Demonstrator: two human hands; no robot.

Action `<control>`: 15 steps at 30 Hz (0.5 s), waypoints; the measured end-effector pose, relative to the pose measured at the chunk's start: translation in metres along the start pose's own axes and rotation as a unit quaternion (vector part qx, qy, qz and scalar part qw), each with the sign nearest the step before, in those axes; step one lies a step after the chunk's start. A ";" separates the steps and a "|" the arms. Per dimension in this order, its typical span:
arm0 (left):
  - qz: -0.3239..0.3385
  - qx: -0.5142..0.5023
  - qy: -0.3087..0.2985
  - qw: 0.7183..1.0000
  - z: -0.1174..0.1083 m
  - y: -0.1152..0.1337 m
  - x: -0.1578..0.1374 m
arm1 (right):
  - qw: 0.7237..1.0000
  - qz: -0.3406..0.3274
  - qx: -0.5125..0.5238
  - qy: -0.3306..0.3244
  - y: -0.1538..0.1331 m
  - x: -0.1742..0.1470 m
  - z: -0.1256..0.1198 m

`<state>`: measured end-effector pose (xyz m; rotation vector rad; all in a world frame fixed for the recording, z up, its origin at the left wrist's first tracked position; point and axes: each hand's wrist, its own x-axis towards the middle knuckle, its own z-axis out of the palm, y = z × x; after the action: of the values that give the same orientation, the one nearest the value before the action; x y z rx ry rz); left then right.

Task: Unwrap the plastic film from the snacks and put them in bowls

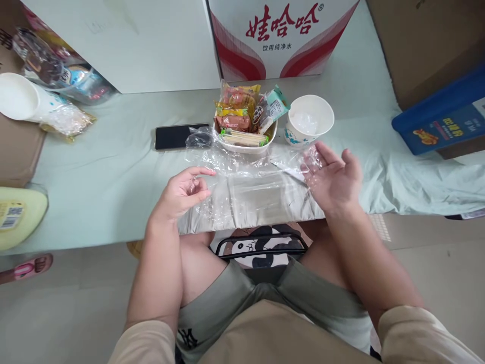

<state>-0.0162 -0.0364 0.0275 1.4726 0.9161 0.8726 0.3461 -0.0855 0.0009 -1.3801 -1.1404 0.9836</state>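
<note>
Clear plastic film [257,194] lies crumpled along the front of the table, between my two hands. At its left edge is my left hand [185,192], with index finger and thumb apart and the other fingers curled. My right hand [333,177] is turned palm up, fingers spread, and a bit of clear film lies against its fingertips. A thin pointed blade [290,172] rests on the film beside that hand; its other end is hidden. Behind the film stands a white bowl [246,149] of wrapped snacks [237,108]. A paper cup [308,121] with clear plastic inside is just beyond my right hand.
A phone [182,136] lies left of the bowl. Large white boxes [273,60] stand at the back. On the left are a tipped paper cup [22,98], a bag of snacks [76,76] and a yellow-green container [20,217]. A blue box [439,121] is at right.
</note>
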 end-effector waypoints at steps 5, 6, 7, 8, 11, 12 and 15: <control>-0.033 0.030 -0.087 0.995 -0.003 0.001 -0.002 | 0.999 0.025 0.008 0.034 -0.004 0.002 -0.002; -0.035 0.035 -0.087 0.995 -0.003 0.000 -0.003 | 0.999 0.032 -0.008 0.022 -0.005 0.001 0.000; -0.036 0.038 -0.082 0.995 -0.003 -0.001 -0.003 | 0.999 0.037 -0.031 0.000 -0.005 -0.002 0.001; -0.035 0.039 -0.073 0.996 -0.004 -0.002 -0.003 | 0.997 0.036 -0.060 -0.027 -0.006 -0.004 0.003; -0.034 0.039 -0.058 0.997 -0.004 -0.005 -0.003 | 0.974 -0.019 -0.211 -0.087 -0.004 -0.011 0.004; -0.035 0.039 -0.059 0.997 -0.004 -0.005 -0.003 | 0.955 -0.050 -0.277 -0.092 -0.002 -0.012 0.003; -0.038 0.041 -0.064 0.996 -0.004 -0.005 -0.003 | 0.900 -0.119 -0.415 -0.057 0.003 -0.011 0.003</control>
<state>-0.0218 -0.0371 0.0232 1.5359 0.9154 0.6839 0.3411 -0.0960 -0.0028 -1.7813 -1.8959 0.3885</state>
